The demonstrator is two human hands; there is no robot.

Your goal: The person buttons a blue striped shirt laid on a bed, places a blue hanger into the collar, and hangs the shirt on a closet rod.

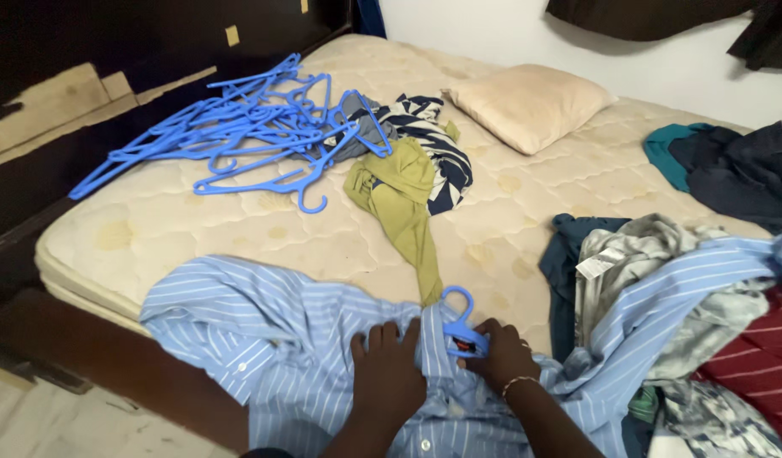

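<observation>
- Left hand lies flat, fingers spread, pressing down on the blue striped shirt near its collar; it pins the cloth and grips nothing.
- Right hand, a thin bracelet at its wrist, pinches the neck of a blue plastic hanger whose hook stands clear above the collar while its arms are tucked out of sight inside the shirt.
- By the look of it, the hanger is being worked into the shirt; seating it would want the shoulders drawn square over the arms and the collar eased around the hook.
- Just beyond the hook, an olive green garment trails down from a navy and white striped one.
- To the right sits a heap of clothes: grey, red striped, dark blue.
- Farther back, a tangle of blue hangers and a tan pillow rest on the bare, stained mattress.
- Dark wooden bed frame on the left, white wall behind, pale floor at the near corner.
</observation>
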